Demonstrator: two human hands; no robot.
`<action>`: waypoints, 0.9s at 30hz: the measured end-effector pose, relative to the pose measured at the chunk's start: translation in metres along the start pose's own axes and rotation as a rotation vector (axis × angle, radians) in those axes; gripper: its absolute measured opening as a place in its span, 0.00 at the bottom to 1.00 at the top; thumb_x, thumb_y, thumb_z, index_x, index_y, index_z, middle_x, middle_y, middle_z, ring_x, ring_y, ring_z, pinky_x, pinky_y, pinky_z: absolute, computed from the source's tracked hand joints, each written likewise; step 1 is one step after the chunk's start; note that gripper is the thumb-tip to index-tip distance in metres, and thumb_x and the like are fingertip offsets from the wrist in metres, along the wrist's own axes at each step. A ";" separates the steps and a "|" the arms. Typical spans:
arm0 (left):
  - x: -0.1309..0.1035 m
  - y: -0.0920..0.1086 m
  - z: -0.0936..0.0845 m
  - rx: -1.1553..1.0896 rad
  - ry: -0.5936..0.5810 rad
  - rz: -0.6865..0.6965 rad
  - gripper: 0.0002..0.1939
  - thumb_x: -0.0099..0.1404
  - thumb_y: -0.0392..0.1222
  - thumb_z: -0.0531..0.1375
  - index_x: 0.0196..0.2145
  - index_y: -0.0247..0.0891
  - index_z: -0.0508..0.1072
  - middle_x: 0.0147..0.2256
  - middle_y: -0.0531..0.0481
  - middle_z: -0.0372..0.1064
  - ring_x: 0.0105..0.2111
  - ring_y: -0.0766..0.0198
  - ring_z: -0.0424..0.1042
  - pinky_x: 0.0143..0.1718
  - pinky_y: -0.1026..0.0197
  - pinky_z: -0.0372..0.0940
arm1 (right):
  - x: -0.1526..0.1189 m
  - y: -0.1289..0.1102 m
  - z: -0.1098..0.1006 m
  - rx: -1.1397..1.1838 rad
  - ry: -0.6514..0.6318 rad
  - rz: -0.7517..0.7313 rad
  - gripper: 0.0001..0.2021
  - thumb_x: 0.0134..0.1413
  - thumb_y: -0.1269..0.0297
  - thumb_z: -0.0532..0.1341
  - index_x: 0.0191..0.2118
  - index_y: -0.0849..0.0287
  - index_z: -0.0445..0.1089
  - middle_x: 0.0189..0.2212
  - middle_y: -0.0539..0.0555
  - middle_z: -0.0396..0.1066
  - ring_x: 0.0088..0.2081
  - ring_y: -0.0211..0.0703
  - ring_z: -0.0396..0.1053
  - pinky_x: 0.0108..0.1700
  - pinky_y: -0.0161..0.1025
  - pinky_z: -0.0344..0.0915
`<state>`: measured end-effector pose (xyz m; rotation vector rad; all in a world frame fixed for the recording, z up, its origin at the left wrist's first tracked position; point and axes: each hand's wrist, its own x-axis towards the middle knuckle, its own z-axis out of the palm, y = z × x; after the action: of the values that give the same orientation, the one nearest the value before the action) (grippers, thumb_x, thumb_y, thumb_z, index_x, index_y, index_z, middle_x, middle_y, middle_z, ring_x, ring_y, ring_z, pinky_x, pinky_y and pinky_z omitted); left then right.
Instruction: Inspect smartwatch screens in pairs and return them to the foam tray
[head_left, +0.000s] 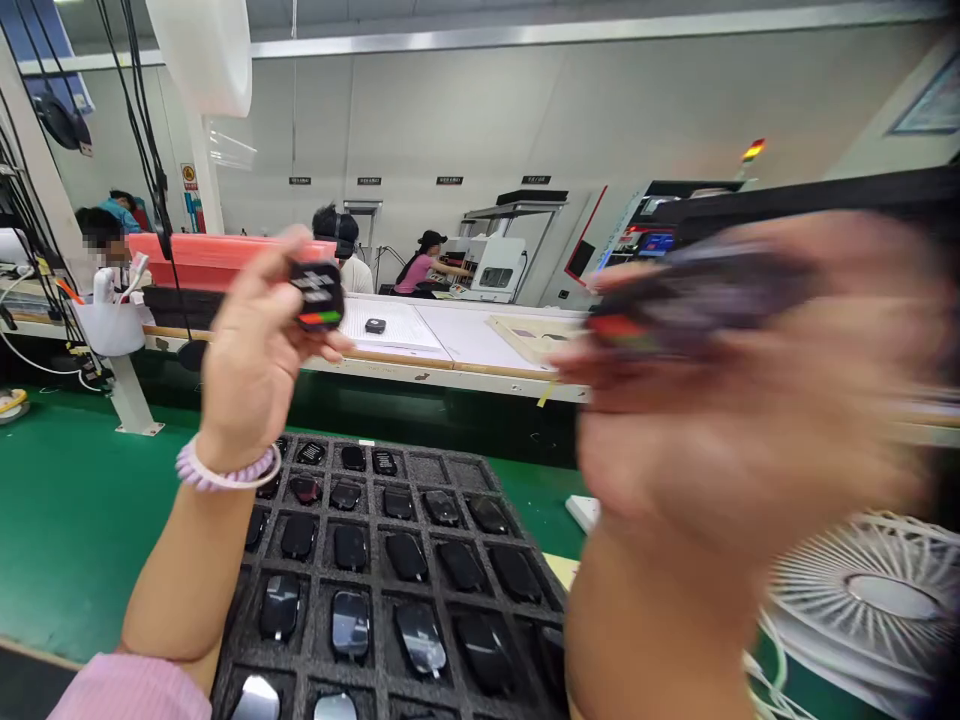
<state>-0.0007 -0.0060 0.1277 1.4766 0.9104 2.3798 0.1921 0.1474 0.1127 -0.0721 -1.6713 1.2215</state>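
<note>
Head camera: the left hand (pixel 251 325) is raised, thumb and fingers pinching a small black device (pixel 321 293) with rounded corners, white markings and a green-and-orange strip along its lower edge. The right hand (pixel 697 430), smeared by motion blur, curls around a dark piece (pixel 690 300) with an orange-red patch; the exact finger contact cannot be told. Below and between them, a coarse dark-grey foam tray (pixel 469 472) lies on the smooth green surface (pixel 67 500), its squarish compartments holding glossy, rounded black pieces (pixel 350 625). A coiled lilac band (pixel 229 470) rings the left wrist. Beside the right forearm sits a white fan (pixel 892 595) with a ribbed, round grille.
</note>
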 end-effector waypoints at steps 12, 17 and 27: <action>0.011 -0.101 -0.002 0.076 -0.220 -0.372 0.33 0.53 0.33 0.65 0.57 0.38 0.66 0.42 0.48 0.71 0.27 0.71 0.74 0.32 0.68 0.72 | 0.032 0.076 0.024 0.325 -0.160 0.339 0.28 0.40 0.69 0.73 0.50 0.55 0.67 0.37 0.51 0.75 0.33 0.43 0.74 0.37 0.38 0.71; 0.011 -0.101 -0.001 0.106 -0.251 -0.318 0.31 0.54 0.35 0.66 0.56 0.37 0.66 0.37 0.50 0.70 0.28 0.70 0.74 0.33 0.68 0.72 | 0.031 0.073 0.026 0.292 -0.172 0.287 0.27 0.41 0.68 0.71 0.50 0.54 0.66 0.35 0.49 0.74 0.32 0.42 0.74 0.36 0.39 0.71; 0.011 -0.094 0.003 0.093 -0.245 -0.338 0.31 0.53 0.33 0.58 0.57 0.35 0.67 0.37 0.50 0.72 0.29 0.67 0.77 0.35 0.66 0.75 | 0.031 0.073 0.027 0.282 -0.143 0.253 0.27 0.38 0.69 0.67 0.49 0.54 0.67 0.34 0.48 0.72 0.31 0.42 0.73 0.35 0.38 0.70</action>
<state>-0.0173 0.0753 0.0811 1.4695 1.1176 1.8955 0.1227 0.1818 0.0806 -0.0229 -1.6291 1.6781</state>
